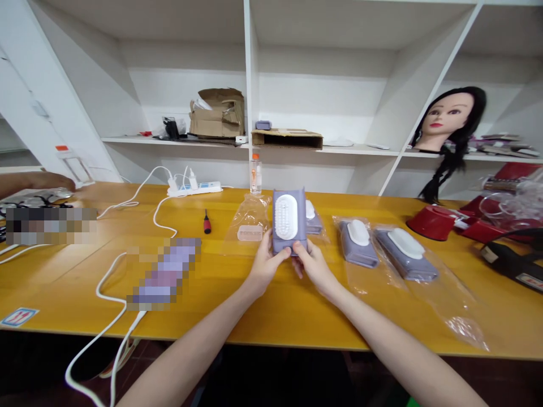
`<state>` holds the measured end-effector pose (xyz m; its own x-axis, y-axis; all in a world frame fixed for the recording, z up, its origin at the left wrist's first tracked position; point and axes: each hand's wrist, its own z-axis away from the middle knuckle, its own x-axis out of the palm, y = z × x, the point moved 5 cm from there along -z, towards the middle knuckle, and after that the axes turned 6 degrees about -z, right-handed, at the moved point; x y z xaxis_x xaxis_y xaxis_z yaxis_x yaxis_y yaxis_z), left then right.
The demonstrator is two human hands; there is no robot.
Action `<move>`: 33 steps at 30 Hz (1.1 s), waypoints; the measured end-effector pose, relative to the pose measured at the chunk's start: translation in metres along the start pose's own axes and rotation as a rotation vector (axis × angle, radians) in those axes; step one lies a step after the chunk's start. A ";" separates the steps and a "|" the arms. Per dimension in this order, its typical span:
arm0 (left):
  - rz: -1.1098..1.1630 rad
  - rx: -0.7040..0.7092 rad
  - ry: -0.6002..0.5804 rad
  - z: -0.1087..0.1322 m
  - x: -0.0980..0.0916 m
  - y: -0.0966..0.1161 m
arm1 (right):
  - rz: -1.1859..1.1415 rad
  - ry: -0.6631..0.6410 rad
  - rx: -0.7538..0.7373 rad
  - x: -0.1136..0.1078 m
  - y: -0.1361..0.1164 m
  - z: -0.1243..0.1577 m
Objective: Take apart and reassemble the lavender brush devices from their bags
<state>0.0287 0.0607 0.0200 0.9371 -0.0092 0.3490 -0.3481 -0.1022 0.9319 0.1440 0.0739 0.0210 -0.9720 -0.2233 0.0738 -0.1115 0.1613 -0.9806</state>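
Observation:
Upright above the table, a grey-purple case (301, 217) faces me with a white oval bristled pad (286, 217) on its front. My left hand (266, 261) grips its lower left corner, while my right hand (313, 264) holds the lower right, both thumbs pressed on the bottom edge. Partly hidden behind it lies a similar grey-purple piece with a white top (313, 220) on plastic. To the right are two more grey-purple pieces, one nearer (357, 243) and one farther right (407, 255), each with a white oval part and clear plastic around or under it.
Left of my hands lie a clear bag (244, 226), a red-black screwdriver (206, 222) and a blurred-out phone-like device (167, 274) on a white cable. A power strip (195, 189) and orange-capped bottle (255, 175) stand behind. Red parts (432, 222) sit right. Another person's hand (51, 181) is far left.

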 end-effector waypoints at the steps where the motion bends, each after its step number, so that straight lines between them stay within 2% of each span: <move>1: 0.003 0.002 0.001 0.001 0.000 0.001 | 0.050 -0.021 0.001 0.000 0.001 0.000; 4: -0.014 -0.029 0.004 0.003 -0.003 0.002 | 0.219 0.005 -0.041 -0.008 -0.002 0.000; 7: -0.029 -0.040 -0.026 0.005 -0.004 0.003 | 0.241 0.151 -0.150 -0.023 -0.012 -0.004; 9: -0.052 -0.049 -0.081 0.007 -0.002 0.001 | 0.056 0.231 -0.173 -0.032 -0.018 -0.009; 12: -0.107 -0.067 -0.191 0.011 0.005 -0.006 | -0.354 0.289 -0.209 -0.042 -0.028 -0.014; 14: -0.124 -0.089 -0.283 0.017 0.011 -0.012 | -0.535 0.230 -0.207 -0.042 -0.035 -0.014; 16: -0.134 -0.124 -0.355 0.022 0.017 -0.020 | -0.626 0.088 -0.152 -0.036 -0.041 -0.013; 18: -0.149 -0.141 -0.375 0.026 0.019 -0.025 | -0.662 -0.024 -0.095 -0.030 -0.044 -0.009; 19: -0.152 -0.136 -0.369 0.026 0.019 -0.027 | -0.671 -0.041 -0.086 -0.030 -0.045 -0.008; 23: -0.123 -0.142 -0.369 0.024 0.019 -0.028 | -0.689 0.011 -0.103 -0.034 -0.044 -0.009; 29: -0.150 -0.395 -0.447 0.026 0.018 -0.033 | -0.714 0.015 -0.080 -0.034 -0.040 -0.011; 33: -0.133 -0.370 -0.462 0.025 0.018 -0.034 | -0.697 -0.019 -0.074 -0.029 -0.039 -0.008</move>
<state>0.0581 0.0389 -0.0083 0.8591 -0.4595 0.2257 -0.1359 0.2203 0.9659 0.1751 0.0813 0.0586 -0.6650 -0.3151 0.6771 -0.7220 0.0390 -0.6908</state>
